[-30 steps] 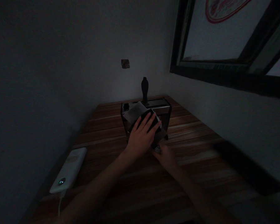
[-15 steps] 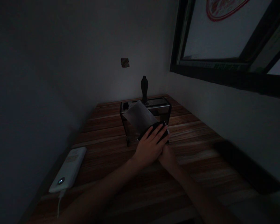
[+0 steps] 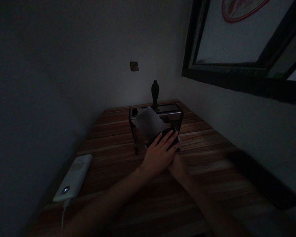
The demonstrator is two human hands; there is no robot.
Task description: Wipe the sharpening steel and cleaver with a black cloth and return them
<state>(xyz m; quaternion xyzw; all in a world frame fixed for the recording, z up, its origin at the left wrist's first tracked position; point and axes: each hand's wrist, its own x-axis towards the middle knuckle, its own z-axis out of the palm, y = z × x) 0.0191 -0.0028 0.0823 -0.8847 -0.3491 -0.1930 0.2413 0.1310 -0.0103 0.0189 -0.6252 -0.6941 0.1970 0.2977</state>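
Note:
A flat pale grey sheet with a black end tilts up and to the left; its exact kind is too dark to tell. My left hand lies across the black end, fingers stretched out and slightly apart, its thumb hidden. Below it, my right hand is closed at the lower end, its fingers mostly covered by the left. Behind the sheet stands a dark-framed box-like stand with a shiny top. A black bulbous upright handle rises from it, and a small black knob sits top left.
A white power bank with a lit display and a white cable lies on the wooden tabletop at left. A blurred long black object is at right. Walls bound the table, with a dark-framed window at upper right.
The view has shifted very slightly and the picture is darker. Both hands and the grey sheet keep their positions against the stand.

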